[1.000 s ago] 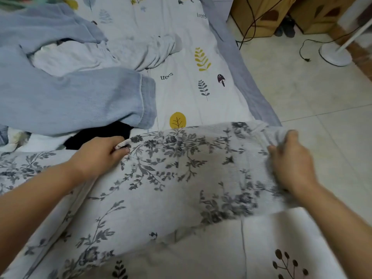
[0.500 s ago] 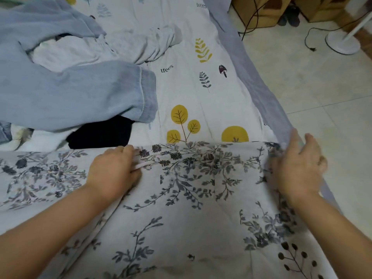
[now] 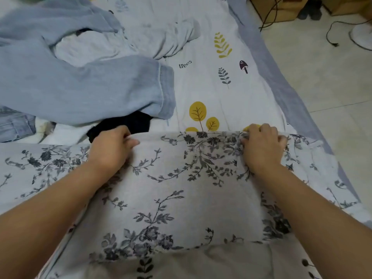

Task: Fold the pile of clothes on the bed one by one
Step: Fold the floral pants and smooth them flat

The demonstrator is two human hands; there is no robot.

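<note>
While both forearms reach in from the near edge at 7 and 5 o'clock, the floral garment (image 3: 181, 188), pale cloth printed with grey flower sprays, lies spread across the near part of the bed (image 3: 231, 93) and fills the lower half of the view. Its far edge runs roughly level from 9 to 3 o'clock, and both hands sit on that edge, well apart. The left hand (image 3: 112, 146), left of centre, has its fingers curled over and gripping the cloth edge. The right hand (image 3: 261, 146), towards 3 o'clock, has its fingers bent down and bunching the fabric at the same edge; it grips the garment there. At 6 o'clock the garment's near hem ends and plain printed bedding shows below it. Just beyond the left hand, a black garment (image 3: 124, 123) lies partly covered by a light blue sweatshirt (image 3: 80, 87), whose ribbed cuff or hem points towards the centre. A patch of denim (image 3: 16, 125) shows at 9 o'clock. Farther off, at 11 to 12 o'clock, a crumpled white garment (image 3: 120, 45) rests against the blue one. The bedsheet carries yellow trees, leaves and the word "trees". At 1 to 3 o'clock lies the tiled floor (image 3: 322, 67), with a black cable (image 3: 330, 35) on it.
</note>
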